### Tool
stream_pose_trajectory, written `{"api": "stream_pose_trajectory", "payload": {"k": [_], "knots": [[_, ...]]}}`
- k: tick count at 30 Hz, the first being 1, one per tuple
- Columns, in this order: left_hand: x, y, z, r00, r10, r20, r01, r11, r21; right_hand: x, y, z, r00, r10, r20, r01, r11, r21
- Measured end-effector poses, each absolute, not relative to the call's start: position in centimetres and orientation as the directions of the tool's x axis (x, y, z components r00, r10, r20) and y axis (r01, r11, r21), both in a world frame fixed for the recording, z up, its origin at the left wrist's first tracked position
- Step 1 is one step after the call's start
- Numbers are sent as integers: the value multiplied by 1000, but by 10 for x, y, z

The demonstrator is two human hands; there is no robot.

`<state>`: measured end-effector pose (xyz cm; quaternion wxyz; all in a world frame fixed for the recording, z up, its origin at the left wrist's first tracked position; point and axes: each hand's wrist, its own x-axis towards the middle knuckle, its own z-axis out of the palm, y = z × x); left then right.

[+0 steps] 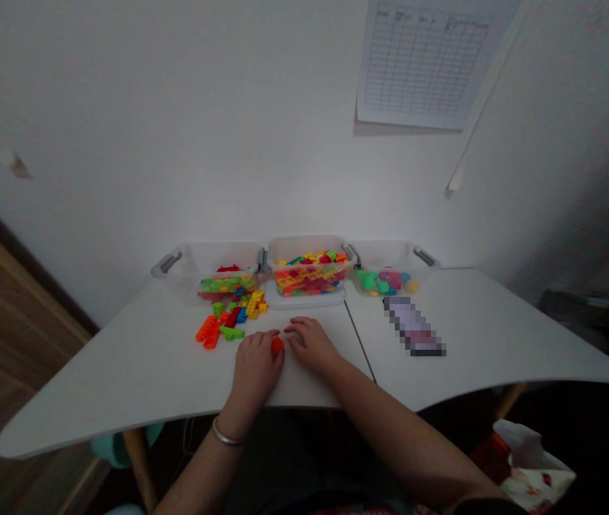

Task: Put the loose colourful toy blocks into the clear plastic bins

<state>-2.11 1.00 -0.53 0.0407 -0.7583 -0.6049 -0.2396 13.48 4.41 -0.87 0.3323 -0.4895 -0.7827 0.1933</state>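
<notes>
My left hand (255, 363), with a silver bangle on its wrist, holds a small orange-red brick (277, 345) between thumb and fingers above the white table. Close to the brick's right side is my right hand (313, 345), its fingers slightly curled and apart, with nothing seen in it. To the left of my hands lie loose bricks: orange pieces (208, 332), a green piece (232, 333), a dark red one (232, 317), a blue one (242, 315) and yellow ones (255, 304).
Three clear bins stand along the wall: left (218, 254), middle (309, 247) and right (390, 252), each holding coloured pieces. A pixelated flat object (414, 327) lies on the table (137, 365) at the right. A printed sheet (422, 64) hangs above.
</notes>
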Motion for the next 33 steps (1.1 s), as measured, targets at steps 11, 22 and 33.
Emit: {"api": "stream_pose_trajectory", "payload": {"k": [11,22,33], "knots": [[-24,19,-17,212,875,435,782,-418,462,133,41,6,-459,841,286,666,539,-516],[-24,16,-13,219,888,404,835,-385,393,137,41,4,-246,922,300,699,383,-604],[-23,12,-12,229,873,430,875,-379,302,140,41,4,-386,854,349,740,513,-436]]}}
